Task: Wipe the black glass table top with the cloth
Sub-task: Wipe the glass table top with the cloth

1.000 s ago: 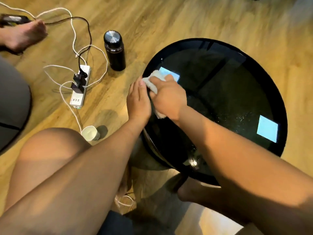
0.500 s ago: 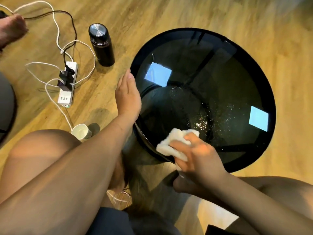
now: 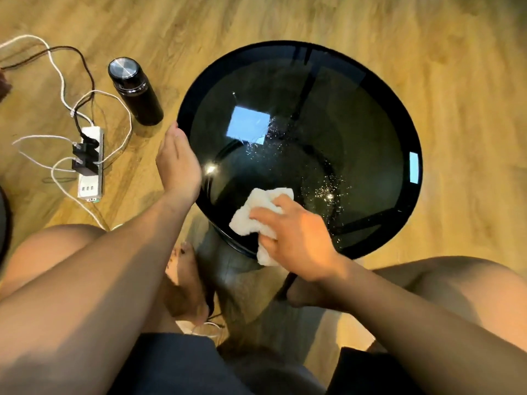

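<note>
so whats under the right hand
A white cloth, bunched on the near edge of the black glass table top. The right hand covers its middle; the glass beneath is hidden.

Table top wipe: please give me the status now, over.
Left hand open, flat against table top edge. Right hand grips cloth on near glass. Bright specks lie right of cloth. Black bottle on floor, not in the way.

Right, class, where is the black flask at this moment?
In the head view, the black flask stands upright on the wooden floor, upper left, between the power strip and the glass table top.
</note>
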A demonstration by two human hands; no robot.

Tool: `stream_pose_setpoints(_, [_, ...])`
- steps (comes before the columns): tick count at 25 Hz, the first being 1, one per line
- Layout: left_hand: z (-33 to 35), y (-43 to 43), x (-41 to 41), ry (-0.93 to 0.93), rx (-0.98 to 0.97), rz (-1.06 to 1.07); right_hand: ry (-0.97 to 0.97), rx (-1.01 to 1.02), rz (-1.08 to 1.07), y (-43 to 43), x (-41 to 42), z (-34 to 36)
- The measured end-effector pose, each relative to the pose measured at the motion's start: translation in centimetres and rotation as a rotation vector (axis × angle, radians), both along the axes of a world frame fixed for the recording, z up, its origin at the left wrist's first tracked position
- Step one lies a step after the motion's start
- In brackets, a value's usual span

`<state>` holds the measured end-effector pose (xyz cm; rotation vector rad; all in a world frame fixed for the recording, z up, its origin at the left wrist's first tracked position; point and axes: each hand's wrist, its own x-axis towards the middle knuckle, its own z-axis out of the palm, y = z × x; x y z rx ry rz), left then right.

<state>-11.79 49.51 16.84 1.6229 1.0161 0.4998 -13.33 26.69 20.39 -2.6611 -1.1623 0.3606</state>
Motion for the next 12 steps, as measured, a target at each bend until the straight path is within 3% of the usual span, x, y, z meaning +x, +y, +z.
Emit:
stream_pose_setpoints(4, [0.5,-0.2,-0.2,0.035,0.047,-0.029,-0.171,-0.139,-0.373,-13.1,5.3,0.4])
stream_pose_setpoints(7, [0.7,-0.7,-0.4,0.072,0.113,-0.026,-0.207,-0.176,-0.684,-14.6,8.1,0.8])
stream_pose_setpoints(9, [0.5,-1.3,-0.8,0.104,0.141,-0.013,-0.212,-0.130,-0.663,-11.9,5.8,0.7])
stream_pose_setpoints(12, [0.0,-3.3,-2.0,0.119,0.169,0.003,-0.207,-0.087,-0.449,-5.4,-0.5,-0.2])
